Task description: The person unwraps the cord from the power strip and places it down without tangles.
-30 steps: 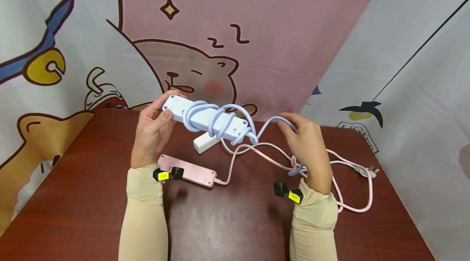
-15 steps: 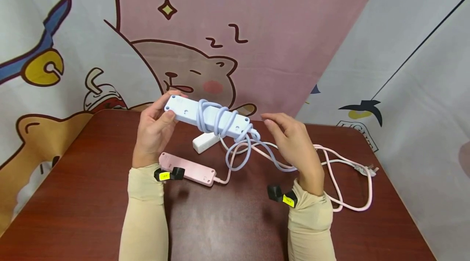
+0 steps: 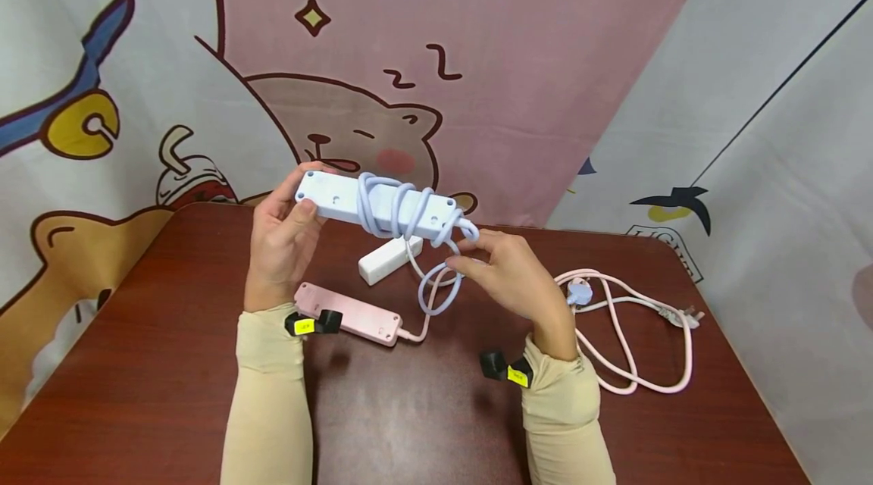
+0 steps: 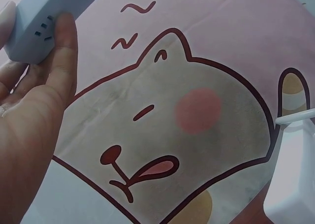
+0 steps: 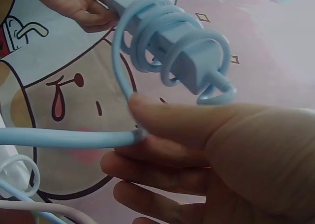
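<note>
My left hand (image 3: 276, 254) grips the left end of a light blue power strip (image 3: 334, 195), held up above the table and tilted down to the right. Several turns of its blue cord (image 5: 69, 138) wrap around the strip's body. In the right wrist view, the thumb and index finger of my right hand (image 5: 236, 140) pinch that cord just below the strip's cord end. A loose loop of cord hangs beneath the strip in the head view. The strip's blue plug (image 3: 580, 292) lies to the right of my right wrist. Sockets (image 4: 44, 26) show on the strip's far side in the left wrist view.
On the brown table (image 3: 409, 424) a pink power strip (image 3: 351, 316) lies near my left wrist. Behind it sits a white power strip (image 3: 385, 261). Pink and white cords tangle at the right, with a white plug (image 3: 675, 316). A printed curtain (image 3: 511, 91) stands behind.
My right hand let the cord go, came left toward the strip, and now pinches the cord again closer to it. The cord sagged into a hanging loop. My left hand stays about where it was.
</note>
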`<state>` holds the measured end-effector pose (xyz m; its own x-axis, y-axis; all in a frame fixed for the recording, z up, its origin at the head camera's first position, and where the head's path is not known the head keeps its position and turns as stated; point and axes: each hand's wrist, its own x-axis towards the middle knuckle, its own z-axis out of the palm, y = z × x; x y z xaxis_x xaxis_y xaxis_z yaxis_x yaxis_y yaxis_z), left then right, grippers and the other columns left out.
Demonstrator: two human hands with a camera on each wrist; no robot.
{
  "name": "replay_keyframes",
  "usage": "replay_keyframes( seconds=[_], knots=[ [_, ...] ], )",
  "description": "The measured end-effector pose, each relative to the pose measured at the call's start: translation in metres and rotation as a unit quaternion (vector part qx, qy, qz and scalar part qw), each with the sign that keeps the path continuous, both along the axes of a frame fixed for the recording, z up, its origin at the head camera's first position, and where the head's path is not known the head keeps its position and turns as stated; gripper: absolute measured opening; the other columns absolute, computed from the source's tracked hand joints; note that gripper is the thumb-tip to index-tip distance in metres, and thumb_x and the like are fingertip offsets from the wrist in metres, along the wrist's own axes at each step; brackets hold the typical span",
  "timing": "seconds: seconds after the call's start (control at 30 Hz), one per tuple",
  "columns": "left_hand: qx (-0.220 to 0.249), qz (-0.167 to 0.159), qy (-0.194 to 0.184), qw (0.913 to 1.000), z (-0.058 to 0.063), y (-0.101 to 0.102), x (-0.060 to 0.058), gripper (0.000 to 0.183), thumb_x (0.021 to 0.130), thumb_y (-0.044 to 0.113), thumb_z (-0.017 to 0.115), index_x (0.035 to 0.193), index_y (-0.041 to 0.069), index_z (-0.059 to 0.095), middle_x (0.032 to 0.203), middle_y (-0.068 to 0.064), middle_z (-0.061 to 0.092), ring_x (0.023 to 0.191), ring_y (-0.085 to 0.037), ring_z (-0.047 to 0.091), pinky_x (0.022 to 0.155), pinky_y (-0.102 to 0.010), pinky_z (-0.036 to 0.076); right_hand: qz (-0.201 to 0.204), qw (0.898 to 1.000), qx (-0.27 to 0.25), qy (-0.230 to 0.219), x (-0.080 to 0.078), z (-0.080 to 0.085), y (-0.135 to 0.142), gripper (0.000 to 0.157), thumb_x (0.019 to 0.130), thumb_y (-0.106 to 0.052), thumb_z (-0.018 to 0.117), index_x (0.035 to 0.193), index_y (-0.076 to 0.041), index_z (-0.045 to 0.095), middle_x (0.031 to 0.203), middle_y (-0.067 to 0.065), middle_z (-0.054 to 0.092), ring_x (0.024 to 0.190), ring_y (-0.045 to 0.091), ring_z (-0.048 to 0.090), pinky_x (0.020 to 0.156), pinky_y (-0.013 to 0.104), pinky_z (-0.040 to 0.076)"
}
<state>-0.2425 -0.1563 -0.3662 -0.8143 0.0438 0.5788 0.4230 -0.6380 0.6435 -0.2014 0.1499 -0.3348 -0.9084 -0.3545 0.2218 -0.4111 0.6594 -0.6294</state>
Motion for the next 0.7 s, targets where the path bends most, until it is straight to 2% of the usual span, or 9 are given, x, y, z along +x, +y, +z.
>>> replay_keyframes(
  seconds=[0.17, 0.3, 0.4, 0.47, 0.6, 0.7],
  knots=[
    [0.026, 0.002, 0.009, 0.9996, -0.001, -0.002, -0.001, 0.042, 0.098, 0.001, 0.062, 0.137, -0.011, 0.052, 0.128, -0.019, 0.063, 0.107, -0.019, 0.062, 0.089, -0.025, 0.056, 0.014, 0.999, 0.006, 0.031, -0.002, -0.003, 0.001, 0.019, 0.091, -0.020, 0.077, 0.106, -0.008, 0.077, 0.100, 0.004, 0.076, 0.086, 0.016, 0.065, 0.078, 0.033, 0.054],
    [0.064, 0.000, 0.011, 0.9979, -0.002, -0.005, -0.002, 0.041, 0.097, -0.002, 0.062, 0.137, -0.012, 0.053, 0.125, -0.021, 0.066, 0.109, -0.021, 0.064, 0.092, -0.027, 0.057, 0.005, 0.999, -0.017, 0.043, -0.002, -0.002, 0.003, 0.017, 0.092, -0.018, 0.077, 0.107, -0.009, 0.079, 0.098, 0.003, 0.078, 0.084, 0.015, 0.069, 0.074, 0.026, 0.055],
    [0.075, 0.012, 0.008, 0.9971, -0.003, -0.007, -0.002, 0.041, 0.097, -0.003, 0.061, 0.136, -0.013, 0.052, 0.124, -0.021, 0.067, 0.108, -0.021, 0.064, 0.092, -0.027, 0.058, -0.017, 0.997, -0.064, 0.037, -0.003, -0.003, 0.001, 0.019, 0.093, -0.014, 0.075, 0.110, -0.007, 0.079, 0.094, 0.006, 0.080, 0.081, 0.015, 0.073, 0.071, 0.019, 0.055],
    [0.069, 0.031, 0.000, 0.9972, -0.002, -0.006, -0.003, 0.040, 0.098, -0.003, 0.061, 0.136, -0.012, 0.053, 0.124, -0.019, 0.067, 0.108, -0.021, 0.064, 0.091, -0.027, 0.058, -0.031, 0.993, -0.108, 0.029, -0.005, -0.004, -0.001, 0.020, 0.095, -0.011, 0.072, 0.112, -0.004, 0.078, 0.089, 0.010, 0.080, 0.078, 0.015, 0.075, 0.067, 0.016, 0.053],
    [0.050, 0.082, -0.027, 0.9950, -0.001, -0.005, -0.003, 0.039, 0.097, 0.001, 0.064, 0.135, -0.007, 0.057, 0.124, -0.015, 0.067, 0.107, -0.019, 0.065, 0.090, -0.026, 0.059, -0.046, 0.978, -0.205, 0.004, -0.008, -0.006, -0.006, 0.022, 0.100, -0.008, 0.064, 0.118, 0.001, 0.073, 0.084, 0.015, 0.076, 0.070, 0.009, 0.072, 0.064, 0.018, 0.055],
    [0.040, 0.113, -0.047, 0.9917, -0.001, -0.005, -0.005, 0.043, 0.096, 0.003, 0.067, 0.136, -0.009, 0.056, 0.125, -0.013, 0.068, 0.107, -0.018, 0.066, 0.091, -0.028, 0.060, -0.073, 0.965, -0.251, 0.003, -0.011, -0.007, -0.006, 0.021, 0.101, -0.010, 0.062, 0.115, 0.002, 0.073, 0.081, 0.019, 0.068, 0.059, 0.004, 0.061, 0.056, 0.018, 0.051]
  ],
)
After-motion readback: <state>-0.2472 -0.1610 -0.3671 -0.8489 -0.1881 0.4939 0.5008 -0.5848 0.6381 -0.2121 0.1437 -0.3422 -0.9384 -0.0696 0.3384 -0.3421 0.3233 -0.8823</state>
